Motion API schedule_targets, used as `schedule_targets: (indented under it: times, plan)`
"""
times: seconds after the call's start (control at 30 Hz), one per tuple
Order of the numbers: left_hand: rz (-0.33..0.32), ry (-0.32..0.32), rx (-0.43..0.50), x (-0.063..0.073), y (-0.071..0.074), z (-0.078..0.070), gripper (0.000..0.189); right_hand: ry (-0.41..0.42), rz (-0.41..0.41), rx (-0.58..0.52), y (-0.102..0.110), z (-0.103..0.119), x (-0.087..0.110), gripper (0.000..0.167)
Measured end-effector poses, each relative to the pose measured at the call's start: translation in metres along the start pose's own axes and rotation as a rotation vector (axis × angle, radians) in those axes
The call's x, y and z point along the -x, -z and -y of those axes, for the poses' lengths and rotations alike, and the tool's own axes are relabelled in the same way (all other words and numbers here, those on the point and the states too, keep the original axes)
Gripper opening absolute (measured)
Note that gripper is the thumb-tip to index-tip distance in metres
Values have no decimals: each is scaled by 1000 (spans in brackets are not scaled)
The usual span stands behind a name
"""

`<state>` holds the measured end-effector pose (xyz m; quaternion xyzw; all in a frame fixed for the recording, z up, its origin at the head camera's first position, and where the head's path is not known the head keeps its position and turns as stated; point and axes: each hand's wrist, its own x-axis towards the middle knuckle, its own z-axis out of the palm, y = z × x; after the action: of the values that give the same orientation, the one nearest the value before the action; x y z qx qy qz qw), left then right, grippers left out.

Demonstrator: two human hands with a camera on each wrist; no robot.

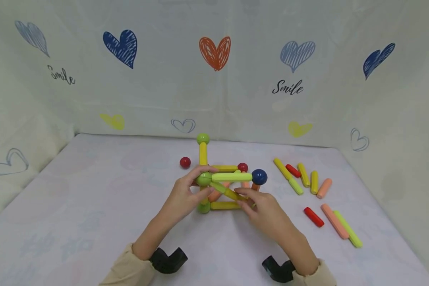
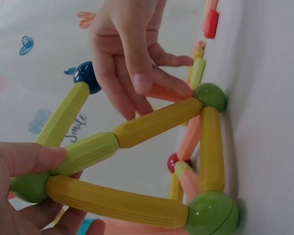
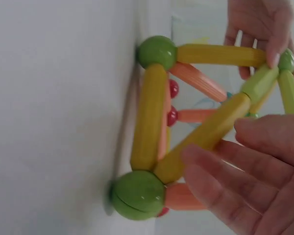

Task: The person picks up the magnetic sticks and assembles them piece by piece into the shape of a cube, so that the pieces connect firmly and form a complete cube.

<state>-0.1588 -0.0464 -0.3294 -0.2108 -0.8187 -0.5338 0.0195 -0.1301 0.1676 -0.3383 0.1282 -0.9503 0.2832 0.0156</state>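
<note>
Frame [image 1: 224, 205], on counter [image 1: 93, 190] | Diagonal [image 2: 157, 122]: two rods, crossing frame's near face, upper ball [image 1: 204, 179] to lower right ball [image 3: 138, 195] | Left hand [image 1: 186, 194]: fingers pinching upper ball | Right hand [image 1: 268, 210]: fingers loosely parted beside diagonal | Advice: steady upper ball, press diagonal lengthwise, not sideways

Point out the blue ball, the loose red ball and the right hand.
Blue ball [image 1: 259, 177]: head view, middle of its visible surface.
Loose red ball [image 1: 185, 162]: head view, middle of its visible surface.
Right hand [image 1: 266, 207]: head view, back of the hand.
</note>
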Motion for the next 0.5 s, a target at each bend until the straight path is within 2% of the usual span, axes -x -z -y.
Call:
schedule_targets:
  times: [0.13, 0.23, 0.33, 0.43, 0.5]
  plan:
    - [59, -10, -36, 0, 6, -1, 51, -3, 123, -36, 21, -12, 2, 16]
    - [100, -6, -58, 1, 12, -1, 60, -73, 175, -56, 30, -23, 4, 13]
    - [111, 2, -101, 1, 17, -2, 65, -153, 153, -88, 29, -31, 2, 21]
    - [100, -9, -149, 1, 21, -2, 63, -142, 118, -133, 20, -38, -3, 37]
    - [91, -20, -175, 1, 22, -2, 59, -105, 113, -149, 13, -41, -6, 38]
